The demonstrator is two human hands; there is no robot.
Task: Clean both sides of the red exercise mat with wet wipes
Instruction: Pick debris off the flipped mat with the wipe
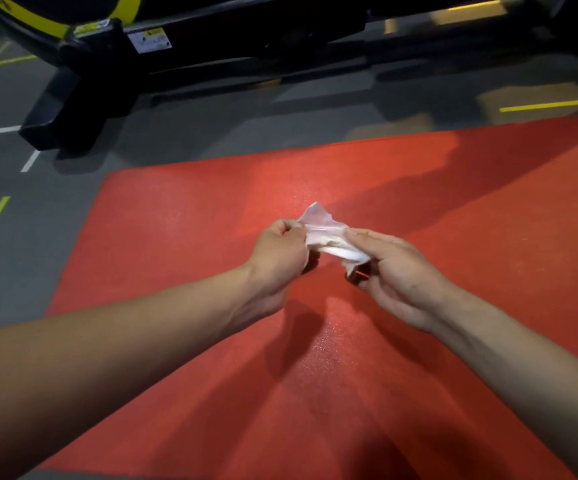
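Head view, ordered from largest item to smallest. The grey gym floor (38,258) with yellow and white painted lines fills the frame from 9 to 12 o'clock. A flat red textured foam exercise mat (183,216) lies on it, covering the centre and running out of frame at 3 and 6 o'clock; its far edge runs near 12 o'clock. A black steel machine frame with yellow trim (83,95) stands on the floor at 11 o'clock, well apart from the mat.

Both forearms enter from 6 o'clock and meet above the mat's centre. The left hand (277,258) has its fingers curled and pinches the left end of a crumpled white wet wipe (325,237). The right hand (401,271) pinches the right end between thumb and fingers. The wipe is stretched between the two hands and held clear of the mat, not touching it.

Step in hand, as judged: the wipe is being unfolded or refolded to present a usable face, between wiping passes. A darker smudge on the wipe suggests that it has already been used. How much of the upper side is done cannot be told; the underside is not exposed.

Next move calls for: flatten the wipe under one palm, lower it onto the mat, and stroke in overlapping passes.
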